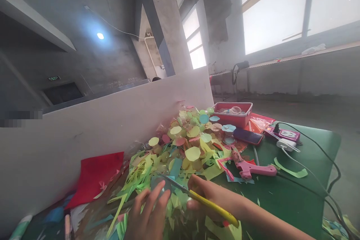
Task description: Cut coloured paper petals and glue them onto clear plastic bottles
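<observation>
My right hand (201, 193) is closed around yellow-handled scissors (213, 207), whose grey blades point up and left. At the blades is a bluish-grey, see-through piece of sheet (159, 182), pinched by my left hand (150, 210), whose fingertips lie on its near side. The thumb of that hand is hidden. Beyond both hands spreads a heap of cut paper, with yellow-green strips (142, 168) on the left and pale yellow many-sided discs (192, 153) towards the middle. Blue and pink discs lie among them.
A pink glue gun (255, 170) with a cord lies right of the heap on the green table (312, 146). Behind it are a phone (247, 135), a red basin (233, 118) and a white charger (287, 144). Red sheet (98, 176) leans near the white partition (112, 127).
</observation>
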Available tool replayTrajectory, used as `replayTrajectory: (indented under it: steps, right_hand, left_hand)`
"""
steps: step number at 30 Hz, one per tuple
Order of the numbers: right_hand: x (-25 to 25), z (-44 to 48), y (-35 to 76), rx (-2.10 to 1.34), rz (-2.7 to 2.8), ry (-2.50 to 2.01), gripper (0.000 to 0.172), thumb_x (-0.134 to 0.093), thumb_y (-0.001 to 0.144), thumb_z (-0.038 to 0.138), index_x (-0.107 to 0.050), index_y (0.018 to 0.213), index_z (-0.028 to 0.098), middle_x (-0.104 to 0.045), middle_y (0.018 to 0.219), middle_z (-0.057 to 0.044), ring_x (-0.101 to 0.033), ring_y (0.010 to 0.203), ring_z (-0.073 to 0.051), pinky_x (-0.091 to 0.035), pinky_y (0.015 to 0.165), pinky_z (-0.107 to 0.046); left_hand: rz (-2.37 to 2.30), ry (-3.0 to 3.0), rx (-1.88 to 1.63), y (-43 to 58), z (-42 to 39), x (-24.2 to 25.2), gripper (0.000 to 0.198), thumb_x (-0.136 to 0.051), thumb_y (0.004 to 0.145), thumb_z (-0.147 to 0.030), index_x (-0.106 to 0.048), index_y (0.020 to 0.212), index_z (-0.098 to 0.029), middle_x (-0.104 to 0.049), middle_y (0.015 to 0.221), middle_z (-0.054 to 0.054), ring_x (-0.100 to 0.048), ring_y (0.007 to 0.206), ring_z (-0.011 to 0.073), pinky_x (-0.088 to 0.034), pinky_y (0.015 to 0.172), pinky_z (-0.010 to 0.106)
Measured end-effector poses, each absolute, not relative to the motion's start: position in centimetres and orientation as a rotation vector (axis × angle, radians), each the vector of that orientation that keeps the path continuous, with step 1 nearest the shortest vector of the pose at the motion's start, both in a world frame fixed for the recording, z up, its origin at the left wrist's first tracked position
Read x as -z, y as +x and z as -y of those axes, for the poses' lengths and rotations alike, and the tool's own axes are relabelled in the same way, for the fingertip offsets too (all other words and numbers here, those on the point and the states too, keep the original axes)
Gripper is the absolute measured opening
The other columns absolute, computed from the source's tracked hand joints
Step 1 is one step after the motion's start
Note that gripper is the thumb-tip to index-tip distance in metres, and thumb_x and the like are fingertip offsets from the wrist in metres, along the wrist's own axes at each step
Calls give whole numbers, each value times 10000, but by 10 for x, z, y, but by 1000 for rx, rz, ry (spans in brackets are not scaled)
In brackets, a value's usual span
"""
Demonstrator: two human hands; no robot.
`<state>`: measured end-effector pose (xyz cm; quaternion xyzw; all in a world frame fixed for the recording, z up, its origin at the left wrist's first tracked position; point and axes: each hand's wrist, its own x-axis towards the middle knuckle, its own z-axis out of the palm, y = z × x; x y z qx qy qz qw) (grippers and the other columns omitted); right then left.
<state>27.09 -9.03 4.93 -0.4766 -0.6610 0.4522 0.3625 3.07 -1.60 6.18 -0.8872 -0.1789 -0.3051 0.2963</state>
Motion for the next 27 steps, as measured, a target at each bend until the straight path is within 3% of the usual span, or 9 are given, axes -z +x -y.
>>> replayTrajectory:
  steps: [8,16,22,27]
  right_hand:
    - [-58,95,274,-1218,1764,-1126,505,-562,814,647,-313,951,230,-453,736,74,-368,518,-40,-292,440,-142]
    - [-55,92,269,-1264,1645,-1181,478,-616,794,616,-360,938,238,-475,699,83,-360,463,-38,-289,397,-145]
    - [-54,91,269,-1153,1657,-1214,481,-591,798,642,-407,907,212,-461,668,72,-371,548,-65,-285,448,-159]
    - [-54,92,272,-1193,1719,-1158,550,-563,789,683,-377,1006,214,-477,747,59,-383,584,-68,-302,471,-159]
  left_hand:
    - [446,-2386,827,28,12,-59,369,-289,950,-176,-640,1041,-245,-665,1159,65,-610,1028,234,-481,839,385]
    - [452,-2365,809,28,10,-55,441,-245,909,-111,-646,1042,-238,-673,1118,74,-583,1070,237,-501,821,373]
    - [451,-2409,804,29,12,-57,386,-300,915,-123,-645,1042,-243,-666,1146,53,-578,1091,213,-507,845,336]
    - [412,-2422,784,32,15,-62,372,-326,905,-89,-645,1032,-232,-668,1158,36,-566,1116,222,-480,914,369]
